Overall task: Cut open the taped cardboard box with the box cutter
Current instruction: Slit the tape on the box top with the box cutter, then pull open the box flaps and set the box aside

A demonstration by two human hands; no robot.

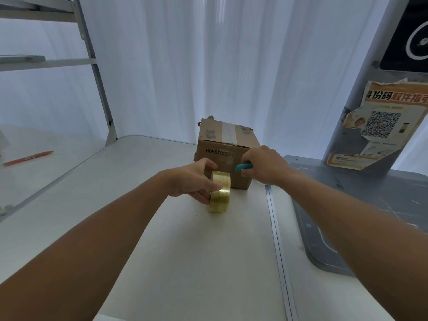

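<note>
A brown cardboard box (214, 149) stands on the white table (185, 246), its top seam covered by a white tape strip and a number printed on its near face. My left hand (192, 180) grips a yellowish roll of packing tape (220, 193) standing on edge just in front of the box. My right hand (266, 166) is closed around a teal box cutter (243, 167), held against the box's near face at its right side. The blade itself is hidden by the hand.
A grey cutting mat (370, 212) lies on the right of the table below a grey post with a torn QR-code poster (379, 123). A metal shelf frame (97, 72) stands at the left, with an orange pen (27, 158) on a lower surface. White curtains hang behind.
</note>
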